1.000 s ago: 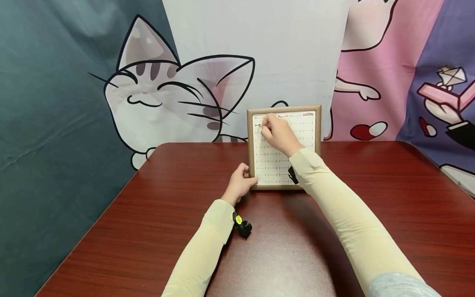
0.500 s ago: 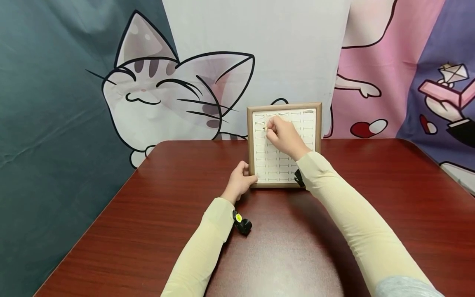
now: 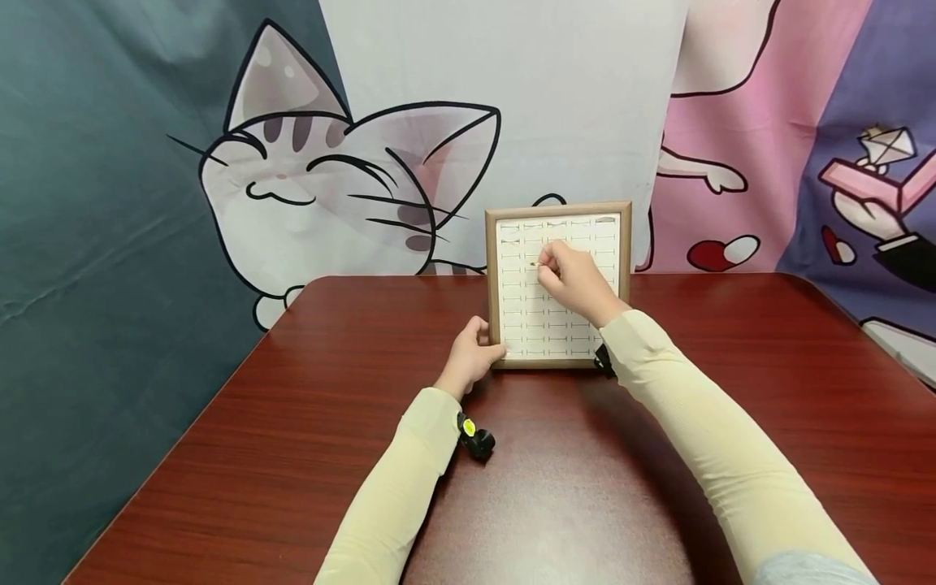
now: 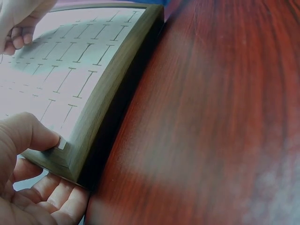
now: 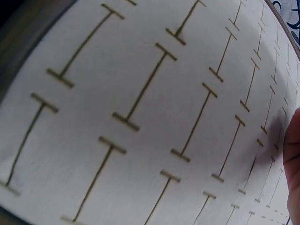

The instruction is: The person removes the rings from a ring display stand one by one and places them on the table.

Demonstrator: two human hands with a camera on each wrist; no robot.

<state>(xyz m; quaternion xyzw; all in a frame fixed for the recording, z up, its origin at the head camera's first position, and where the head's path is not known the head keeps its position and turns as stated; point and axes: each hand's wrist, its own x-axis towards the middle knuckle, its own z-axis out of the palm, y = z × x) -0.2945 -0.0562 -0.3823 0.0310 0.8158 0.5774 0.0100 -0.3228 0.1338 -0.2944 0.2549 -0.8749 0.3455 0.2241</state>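
A wooden-framed display board (image 3: 513, 329) with a white slotted face stands upright on the table. My left hand (image 3: 468, 357) grips its lower left corner, the thumb (image 4: 35, 133) on the front and the other fingers behind. My right hand (image 3: 578, 280) is in front of the upper middle of the face and pinches a small gold-coloured piece (image 3: 535, 264), too small to make out its kind. In the right wrist view the white face (image 5: 154, 140) with H-shaped slits fills most of the picture, and part of a finger (image 5: 293, 164) shows at the right edge.
The board stands on a red-brown wooden table (image 3: 292, 422). Behind the table hangs a cloth backdrop (image 3: 585, 106) with cartoon figures. A small black camera (image 3: 477, 439) is strapped at my left wrist.
My right hand has moved right and down across the board from the upper left slots, with the gold-coloured piece between its fingers. The left hand keeps its hold on the corner.
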